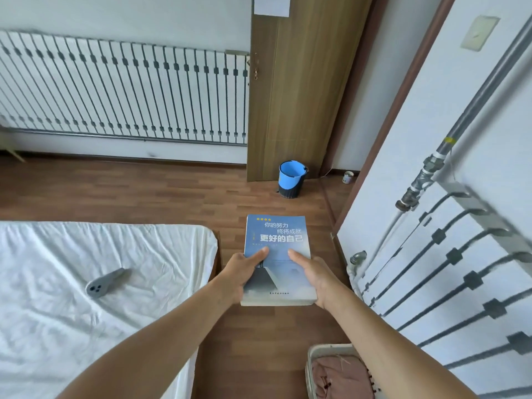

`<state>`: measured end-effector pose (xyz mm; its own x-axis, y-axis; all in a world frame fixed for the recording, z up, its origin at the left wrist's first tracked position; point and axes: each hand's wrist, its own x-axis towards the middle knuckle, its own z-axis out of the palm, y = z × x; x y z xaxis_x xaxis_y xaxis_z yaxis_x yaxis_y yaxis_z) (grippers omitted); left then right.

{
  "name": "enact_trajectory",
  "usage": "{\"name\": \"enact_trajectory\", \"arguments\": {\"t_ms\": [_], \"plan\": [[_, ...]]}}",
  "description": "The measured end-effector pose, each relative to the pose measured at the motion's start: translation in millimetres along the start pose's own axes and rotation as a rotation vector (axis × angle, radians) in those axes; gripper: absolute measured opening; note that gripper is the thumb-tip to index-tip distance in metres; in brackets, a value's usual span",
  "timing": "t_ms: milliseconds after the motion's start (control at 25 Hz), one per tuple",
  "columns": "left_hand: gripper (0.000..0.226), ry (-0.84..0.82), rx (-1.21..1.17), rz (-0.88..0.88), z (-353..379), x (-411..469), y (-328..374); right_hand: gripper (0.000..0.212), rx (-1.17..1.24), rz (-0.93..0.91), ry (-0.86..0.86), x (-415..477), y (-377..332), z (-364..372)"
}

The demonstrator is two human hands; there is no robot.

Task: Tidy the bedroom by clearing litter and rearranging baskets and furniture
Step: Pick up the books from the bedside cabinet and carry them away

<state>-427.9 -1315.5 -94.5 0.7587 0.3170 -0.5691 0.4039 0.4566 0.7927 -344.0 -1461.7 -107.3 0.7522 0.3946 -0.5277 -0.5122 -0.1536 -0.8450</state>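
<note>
Two bare hands hold a blue paperback book [277, 259] flat above the wooden floor [144, 194], in the gap between the bed and the right-hand wall. The left hand [241, 273] clamps the book's left edge, thumb laid across the cover and the other fingers curled underneath; the right hand [312, 276] does the same on the right edge, thumb on the cover near the middle. The cover carries Chinese lettering at its far end and a pale mountain-like shape near the hands.

Just left of the book is the near right corner of the bed [86, 326], covered with a wrinkled white sheet; a grey handheld device [105, 283] with three dark dots lies on the sheet, well apart from that corner. By the right forearm, at the bottom edge, a pale basket [312, 355] sits on the floor holding pink cloth [339, 378].

Farther off, a blue bucket [291, 180] stands against the foot of a wooden door [299, 96], with a small tin [347, 177] near the wall corner beyond
</note>
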Motion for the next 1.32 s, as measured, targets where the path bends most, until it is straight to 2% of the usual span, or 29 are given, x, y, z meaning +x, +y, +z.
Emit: {"name": "enact_trajectory", "arguments": {"t_ms": [400,560,760,960,1120,1160,1280,1320], "plan": [[0.033,0.02,-0.015,0.004,-14,125,78,0.041,-0.032,0.041,0.002,128,-69,28],[0.031,0.053,-0.025,0.01,2,192,114,0.072,-0.06,0.058,-0.022,201,-107,22],[0.032,0.072,-0.072,0.004,28,268,169,0.052,-0.095,0.056,-0.046,282,-171,9],[0.028,0.124,-0.114,0.014,35,325,215,0.084,-0.141,0.075,-0.061,357,-220,16],[0.033,0.175,-0.147,-0.014,20,364,237,0.091,-0.156,0.144,-0.113,403,-237,37],[0.033,0.19,-0.153,-0.016,14,375,244,0.087,-0.152,0.16,-0.127,417,-242,45],[0.031,0.216,-0.164,-0.025,-5,411,268,0.048,-0.131,0.175,-0.129,457,-258,70],[0.031,0.221,-0.164,-0.024,-12,423,277,0.042,-0.133,0.182,-0.122,473,-263,78]]}}
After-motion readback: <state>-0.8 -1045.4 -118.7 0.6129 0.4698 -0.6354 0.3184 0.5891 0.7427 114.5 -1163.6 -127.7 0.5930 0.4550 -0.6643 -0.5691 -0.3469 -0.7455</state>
